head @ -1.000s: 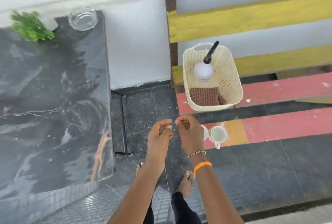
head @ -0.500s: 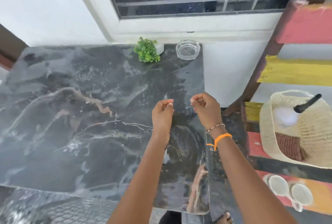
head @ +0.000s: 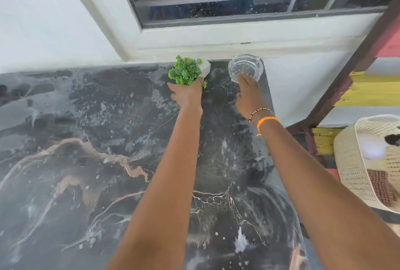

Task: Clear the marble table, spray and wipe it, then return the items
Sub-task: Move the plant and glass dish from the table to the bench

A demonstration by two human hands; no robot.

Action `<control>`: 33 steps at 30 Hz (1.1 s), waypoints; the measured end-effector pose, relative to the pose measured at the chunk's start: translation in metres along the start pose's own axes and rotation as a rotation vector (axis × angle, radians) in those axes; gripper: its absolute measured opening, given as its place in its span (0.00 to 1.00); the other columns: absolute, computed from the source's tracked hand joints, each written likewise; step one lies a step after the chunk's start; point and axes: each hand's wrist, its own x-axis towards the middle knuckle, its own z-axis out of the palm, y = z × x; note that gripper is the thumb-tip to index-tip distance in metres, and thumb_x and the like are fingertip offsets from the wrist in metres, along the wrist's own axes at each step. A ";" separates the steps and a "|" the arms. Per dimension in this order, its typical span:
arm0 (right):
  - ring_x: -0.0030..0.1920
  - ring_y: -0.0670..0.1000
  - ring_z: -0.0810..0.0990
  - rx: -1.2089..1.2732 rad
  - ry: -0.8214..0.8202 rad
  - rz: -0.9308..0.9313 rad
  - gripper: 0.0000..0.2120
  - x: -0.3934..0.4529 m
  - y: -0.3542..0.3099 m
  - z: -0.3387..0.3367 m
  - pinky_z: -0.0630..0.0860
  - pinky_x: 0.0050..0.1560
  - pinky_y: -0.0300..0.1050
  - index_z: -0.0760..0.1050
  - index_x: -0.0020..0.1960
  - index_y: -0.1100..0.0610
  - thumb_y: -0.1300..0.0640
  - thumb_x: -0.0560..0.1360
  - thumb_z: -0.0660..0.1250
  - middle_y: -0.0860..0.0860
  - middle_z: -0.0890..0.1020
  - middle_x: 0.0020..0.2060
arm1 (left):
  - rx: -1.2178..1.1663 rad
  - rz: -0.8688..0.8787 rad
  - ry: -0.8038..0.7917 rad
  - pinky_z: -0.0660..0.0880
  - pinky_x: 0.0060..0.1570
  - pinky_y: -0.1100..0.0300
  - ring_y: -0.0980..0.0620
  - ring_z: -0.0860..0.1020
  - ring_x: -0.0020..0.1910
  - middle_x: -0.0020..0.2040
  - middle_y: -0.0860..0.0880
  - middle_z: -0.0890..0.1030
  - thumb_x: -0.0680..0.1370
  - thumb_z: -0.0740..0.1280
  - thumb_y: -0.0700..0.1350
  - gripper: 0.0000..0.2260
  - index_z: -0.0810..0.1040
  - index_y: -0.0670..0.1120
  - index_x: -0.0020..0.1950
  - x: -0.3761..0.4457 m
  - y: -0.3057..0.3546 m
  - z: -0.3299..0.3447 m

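Observation:
The dark marble table fills the lower left and looks wet and streaked. At its far right corner, under the window, stand a small green plant in a white pot and a clear glass ashtray. My left hand wraps the near side of the pot, with its fingers hidden under the leaves. My right hand lies against the ashtray's near rim, fingertips on the glass. Both items rest on the table.
A cream woven basket sits at the right on coloured wooden slats. It holds a white spray bottle and a brown cloth. A white wall and a window sill border the table's far edge.
The view swung from the floor and basket up to the table. Both hands moved forward from mid-table to the far corner and closed on the plant pot and the ashtray.

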 end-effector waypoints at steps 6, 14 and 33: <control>0.75 0.56 0.53 -0.097 0.026 0.040 0.28 0.010 0.003 0.013 0.49 0.74 0.51 0.54 0.74 0.60 0.67 0.75 0.57 0.55 0.58 0.74 | -0.032 0.112 0.077 0.72 0.54 0.55 0.44 0.72 0.61 0.65 0.44 0.71 0.74 0.70 0.47 0.24 0.65 0.46 0.66 0.024 0.007 0.007; 0.62 0.57 0.69 -0.021 0.213 0.074 0.17 -0.004 0.000 0.013 0.58 0.67 0.48 0.74 0.61 0.56 0.64 0.75 0.57 0.53 0.77 0.59 | 0.100 0.479 -0.002 0.71 0.44 0.61 0.54 0.72 0.42 0.43 0.51 0.74 0.74 0.69 0.43 0.12 0.77 0.47 0.57 0.015 0.020 -0.013; 0.42 0.58 0.74 0.444 0.293 0.631 0.15 -0.001 0.015 -0.001 0.68 0.41 0.46 0.67 0.56 0.60 0.59 0.72 0.64 0.56 0.75 0.44 | 0.382 0.492 -0.082 0.52 0.70 0.38 0.45 0.55 0.72 0.72 0.47 0.60 0.62 0.79 0.50 0.54 0.46 0.53 0.76 -0.003 -0.040 -0.030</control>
